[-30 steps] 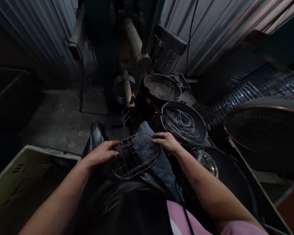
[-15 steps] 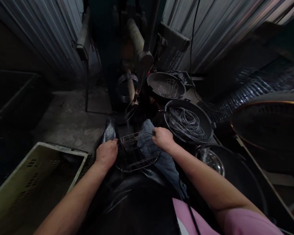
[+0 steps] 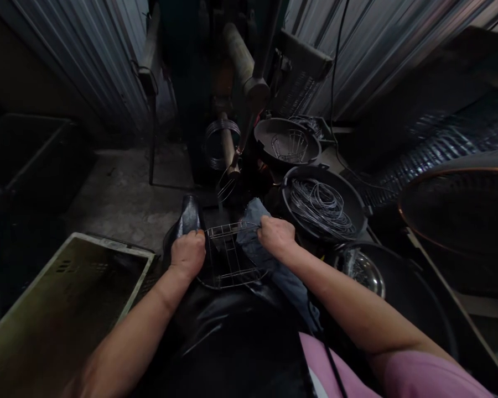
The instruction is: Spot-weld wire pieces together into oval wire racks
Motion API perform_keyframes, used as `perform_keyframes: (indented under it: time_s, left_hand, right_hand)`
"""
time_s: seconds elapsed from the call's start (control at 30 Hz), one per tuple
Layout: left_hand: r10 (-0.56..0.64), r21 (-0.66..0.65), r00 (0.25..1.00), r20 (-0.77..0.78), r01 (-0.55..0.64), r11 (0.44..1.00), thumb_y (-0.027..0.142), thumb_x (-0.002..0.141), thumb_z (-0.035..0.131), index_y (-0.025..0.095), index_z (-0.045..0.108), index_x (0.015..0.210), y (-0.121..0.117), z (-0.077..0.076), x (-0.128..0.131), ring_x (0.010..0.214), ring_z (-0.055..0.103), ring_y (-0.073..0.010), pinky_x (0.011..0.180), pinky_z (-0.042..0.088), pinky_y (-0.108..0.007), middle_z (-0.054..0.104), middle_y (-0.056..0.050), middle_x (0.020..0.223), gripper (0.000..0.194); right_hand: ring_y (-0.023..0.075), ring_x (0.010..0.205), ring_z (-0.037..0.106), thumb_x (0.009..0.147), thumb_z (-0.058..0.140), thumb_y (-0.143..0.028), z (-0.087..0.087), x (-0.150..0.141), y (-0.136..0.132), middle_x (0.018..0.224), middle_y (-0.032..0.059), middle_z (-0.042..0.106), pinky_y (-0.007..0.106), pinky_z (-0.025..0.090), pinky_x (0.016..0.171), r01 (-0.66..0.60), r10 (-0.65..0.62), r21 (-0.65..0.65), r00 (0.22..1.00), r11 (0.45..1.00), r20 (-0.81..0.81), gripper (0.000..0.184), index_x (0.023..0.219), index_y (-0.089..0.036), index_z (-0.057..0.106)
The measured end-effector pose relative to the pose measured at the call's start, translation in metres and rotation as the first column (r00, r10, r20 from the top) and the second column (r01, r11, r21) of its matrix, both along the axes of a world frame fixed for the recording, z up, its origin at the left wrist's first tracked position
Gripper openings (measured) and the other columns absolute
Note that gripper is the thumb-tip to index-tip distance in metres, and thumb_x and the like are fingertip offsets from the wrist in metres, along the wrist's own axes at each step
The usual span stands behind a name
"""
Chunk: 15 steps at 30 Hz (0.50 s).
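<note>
Between my hands, over my lap, is a wire basket [image 3: 231, 255] with a rounded rim and crossing wires. My left hand [image 3: 188, 254] is closed around its left side. At the upper right, my right hand [image 3: 276, 237] grips the rim with its fingers curled. Beneath the frame lie a black apron [image 3: 232, 337] and blue denim cloth [image 3: 257, 235]. Ahead of the basket, a machine's rod [image 3: 231, 157] carries a ring of wire [image 3: 213, 145], and thin wire loops [image 3: 225, 188] hang near its tip.
On the right, one black pan [image 3: 324, 202] holds coiled wires, another [image 3: 288, 143] a small wire frame. A shiny metal bowl [image 3: 365, 273] sits in a larger dark pan [image 3: 419, 309]. To the left stands a yellowish plastic crate [image 3: 72, 243]. Stacked wire racks [image 3: 448, 143] lie at far right.
My view has shifted slightly, moving the surroundings a little to the right in the picture. My left hand sits slightly further in on the basket's side; both hands keep their grip.
</note>
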<state>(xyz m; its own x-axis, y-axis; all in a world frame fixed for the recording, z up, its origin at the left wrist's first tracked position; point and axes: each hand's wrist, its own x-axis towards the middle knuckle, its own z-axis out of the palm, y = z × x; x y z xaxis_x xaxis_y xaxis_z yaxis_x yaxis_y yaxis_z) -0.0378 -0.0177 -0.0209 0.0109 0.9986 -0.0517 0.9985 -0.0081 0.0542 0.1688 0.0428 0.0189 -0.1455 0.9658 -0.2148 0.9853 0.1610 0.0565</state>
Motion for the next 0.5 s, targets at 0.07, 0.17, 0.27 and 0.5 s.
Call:
perform_keyframes:
  time_s: [0.07,0.17,0.27,0.5]
  left_hand:
    - [-0.01,0.014,1.0,0.0,0.01,1.0,0.013,0.082,0.026,0.009,0.061,0.098,-0.001,0.0,0.0,0.07,0.058,-0.0249,0.061,0.04,-0.033,0.06,-0.014,0.078,0.039]
    - [-0.021,0.037,1.0,0.002,0.021,0.999,0.014,0.083,0.026,0.008,0.06,0.099,-0.003,-0.001,-0.001,0.07,0.058,-0.0245,0.061,0.039,-0.033,0.06,-0.013,0.077,0.039]
    - [-0.025,0.061,1.0,0.007,0.025,0.998,0.014,0.083,0.026,0.008,0.061,0.098,-0.004,-0.004,-0.003,0.07,0.058,-0.0235,0.062,0.038,-0.032,0.059,-0.013,0.076,0.038]
    - [-0.019,0.139,0.995,0.101,0.005,0.99,0.019,0.085,0.029,0.011,0.065,0.092,-0.006,-0.014,-0.004,0.064,0.057,-0.0215,0.061,0.04,-0.032,0.058,-0.01,0.067,0.038]
  right_hand:
    - [0.0222,0.075,0.062,0.079,0.042,-0.025,-0.003,0.0,0.0,0.079,0.0115,0.065,0.027,0.042,0.06,0.009,-0.009,0.014,1.0,1.0,0.004,0.024,0.085,-0.015,0.063]
    - [0.0218,0.075,0.061,0.077,0.047,-0.03,-0.006,0.003,0.003,0.077,0.0109,0.065,0.026,0.041,0.06,0.021,-0.021,0.023,1.0,0.999,-0.019,0.024,0.082,-0.015,0.065]
    - [0.0195,0.076,0.06,0.074,0.052,-0.04,-0.005,0.008,0.008,0.077,0.008,0.064,0.023,0.038,0.058,0.037,-0.035,0.014,0.995,0.999,-0.097,0.026,0.076,-0.017,0.065]
    - [0.0131,0.062,0.055,0.056,0.069,-0.036,-0.003,0.022,0.013,0.061,0.0005,0.058,0.021,0.039,0.054,-0.014,-0.205,-0.341,0.776,0.94,-0.597,0.026,0.066,-0.014,0.061]
